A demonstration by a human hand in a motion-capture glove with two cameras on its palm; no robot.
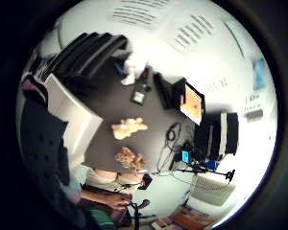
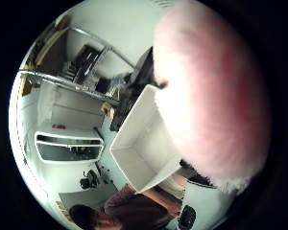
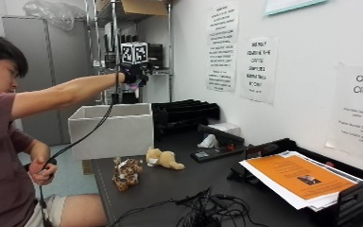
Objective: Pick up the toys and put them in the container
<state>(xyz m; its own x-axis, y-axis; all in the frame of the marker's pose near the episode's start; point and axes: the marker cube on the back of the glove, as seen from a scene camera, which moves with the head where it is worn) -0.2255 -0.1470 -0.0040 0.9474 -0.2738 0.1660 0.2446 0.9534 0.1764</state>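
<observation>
Pink plush [image 2: 211, 96] fills the palm, gripped in the raised gloved hand [image 3: 133, 73] directly above the open white box [image 3: 112, 127] at frame centre-left, so the drop goes straight down.

In the outside view the gloved right hand [image 3: 133, 74], upper middle of the frame, is too small and dark to show its fingers or anything in them. The inside of the white container [image 3: 111, 128] is hidden by its front wall. In the thumb side palm view a pink fluffy toy [image 2: 209, 96] fills the right half, blurred, its shape unreadable and its far edge cut off.
</observation>
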